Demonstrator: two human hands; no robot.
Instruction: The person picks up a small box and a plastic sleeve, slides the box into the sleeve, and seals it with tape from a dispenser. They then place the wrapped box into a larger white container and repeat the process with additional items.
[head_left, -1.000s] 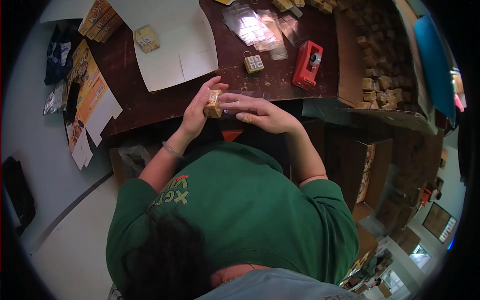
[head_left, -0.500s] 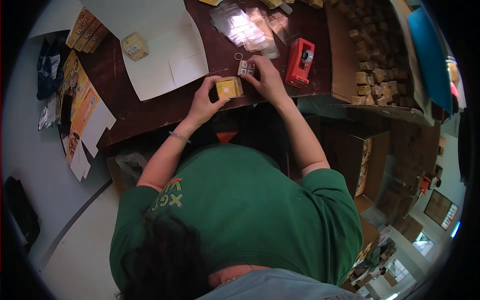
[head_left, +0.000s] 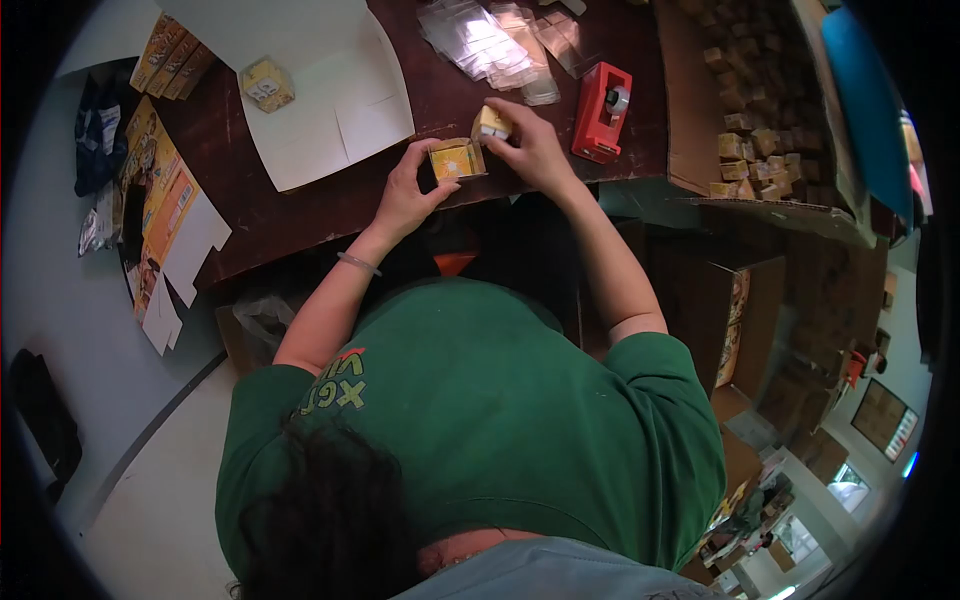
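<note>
My left hand (head_left: 408,192) is closed on a small yellow box (head_left: 455,163), thumb at its near edge and fingers at its far left side. The box looks open, with a pale flap standing at its right. Just up and to the right, my right hand (head_left: 533,150) pinches a small yellow cube with white faces (head_left: 493,123) between thumb and fingers. The cube is tilted, close to the box's upper right corner. The fingers partly cover it.
Clear plastic sleeves (head_left: 480,45) lie at the table's back. A red tape dispenser (head_left: 601,115) stands right of my right hand. At left, a white card sheet (head_left: 330,120) carries another yellow cube (head_left: 267,84). A carton of small yellow boxes (head_left: 690,100) is at right.
My right hand has lifted and turned the cube, so its patterned face no longer shows. My left hand stays around the box, whose opening is now visible.
</note>
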